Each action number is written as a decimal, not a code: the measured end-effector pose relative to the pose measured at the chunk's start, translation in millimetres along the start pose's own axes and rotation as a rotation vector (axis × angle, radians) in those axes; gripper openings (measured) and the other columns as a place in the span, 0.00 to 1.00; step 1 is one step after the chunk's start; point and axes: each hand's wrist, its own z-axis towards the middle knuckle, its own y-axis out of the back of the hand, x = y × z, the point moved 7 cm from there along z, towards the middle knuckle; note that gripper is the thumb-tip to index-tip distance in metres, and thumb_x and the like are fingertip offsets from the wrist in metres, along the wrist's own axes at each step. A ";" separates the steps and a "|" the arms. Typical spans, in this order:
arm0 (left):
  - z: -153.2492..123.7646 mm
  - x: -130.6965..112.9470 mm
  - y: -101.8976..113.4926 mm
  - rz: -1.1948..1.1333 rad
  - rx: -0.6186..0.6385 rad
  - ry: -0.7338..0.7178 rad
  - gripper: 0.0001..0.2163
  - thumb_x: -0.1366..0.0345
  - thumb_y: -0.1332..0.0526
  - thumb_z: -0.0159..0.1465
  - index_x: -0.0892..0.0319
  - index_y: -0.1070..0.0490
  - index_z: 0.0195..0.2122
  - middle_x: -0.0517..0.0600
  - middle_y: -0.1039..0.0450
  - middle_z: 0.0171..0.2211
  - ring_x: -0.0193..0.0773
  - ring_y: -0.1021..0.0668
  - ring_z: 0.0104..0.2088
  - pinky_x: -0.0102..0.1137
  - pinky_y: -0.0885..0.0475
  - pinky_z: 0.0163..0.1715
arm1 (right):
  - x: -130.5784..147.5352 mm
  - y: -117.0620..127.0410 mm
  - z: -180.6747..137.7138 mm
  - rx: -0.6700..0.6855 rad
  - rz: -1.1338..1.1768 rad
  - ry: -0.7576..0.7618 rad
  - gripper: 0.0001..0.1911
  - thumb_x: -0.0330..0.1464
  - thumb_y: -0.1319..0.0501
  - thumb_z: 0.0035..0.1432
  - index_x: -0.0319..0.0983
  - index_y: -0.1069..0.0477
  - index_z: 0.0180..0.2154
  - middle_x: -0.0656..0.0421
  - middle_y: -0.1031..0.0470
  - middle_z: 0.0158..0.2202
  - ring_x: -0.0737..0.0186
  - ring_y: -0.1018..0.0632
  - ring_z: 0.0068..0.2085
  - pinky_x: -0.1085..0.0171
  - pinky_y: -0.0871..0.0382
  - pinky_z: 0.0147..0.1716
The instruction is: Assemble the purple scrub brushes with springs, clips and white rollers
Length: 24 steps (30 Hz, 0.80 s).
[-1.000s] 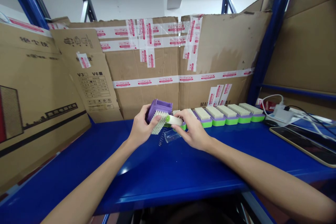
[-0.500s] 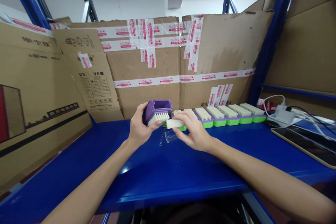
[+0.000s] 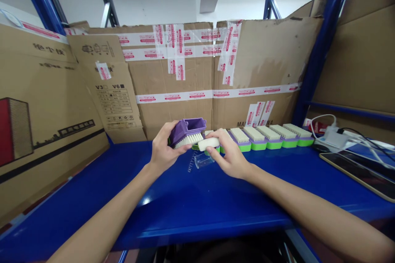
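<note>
My left hand (image 3: 162, 150) is closed round a purple brush body (image 3: 187, 128) with white bristles, held above the blue shelf (image 3: 191, 201). My right hand (image 3: 230, 154) pinches a white and green piece (image 3: 208, 144) right beside the bristles. Below the two hands a small metal spring (image 3: 190, 162) and a clear plastic tube (image 3: 204, 160) lie on the shelf. A row of several finished brushes (image 3: 268, 136), purple and green with white bristles up, runs to the right behind my right hand.
Taped cardboard boxes (image 3: 216, 74) wall in the back and left (image 3: 40, 111) of the shelf. At the right lie a tablet (image 3: 361, 170), a white charger (image 3: 333, 135) and cables. A blue rack post (image 3: 321, 45) rises at the back right.
The purple brush body in my left hand has tilted so its bristles face down and right. My right hand brought the white and green piece closer to it.
</note>
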 end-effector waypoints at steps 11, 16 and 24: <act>-3.3 6.5 -7.5 0.054 0.050 0.024 0.32 0.38 0.35 0.67 0.59 0.31 0.61 0.56 0.18 0.50 0.46 0.14 0.45 0.39 0.18 0.44 | -11.4 13.4 1.4 -0.133 0.039 -0.119 0.10 0.36 0.44 0.76 0.44 0.34 0.55 0.56 0.30 0.45 0.57 0.26 0.42 0.56 0.31 0.43; -5.7 5.8 -11.5 0.059 0.072 0.024 0.32 0.38 0.34 0.66 0.58 0.32 0.61 0.56 0.18 0.50 0.46 0.14 0.44 0.39 0.18 0.43 | -11.6 21.5 0.3 -0.234 0.012 -0.109 0.09 0.36 0.43 0.76 0.44 0.34 0.54 0.56 0.29 0.45 0.57 0.26 0.41 0.57 0.30 0.41; -10.7 6.9 -19.6 -0.031 0.170 0.070 0.31 0.43 0.34 0.69 0.56 0.36 0.65 0.59 0.22 0.57 0.52 0.16 0.53 0.46 0.20 0.53 | -4.2 28.6 1.7 -0.339 -0.082 -0.033 0.11 0.33 0.41 0.74 0.44 0.35 0.56 0.55 0.31 0.46 0.56 0.26 0.42 0.56 0.29 0.41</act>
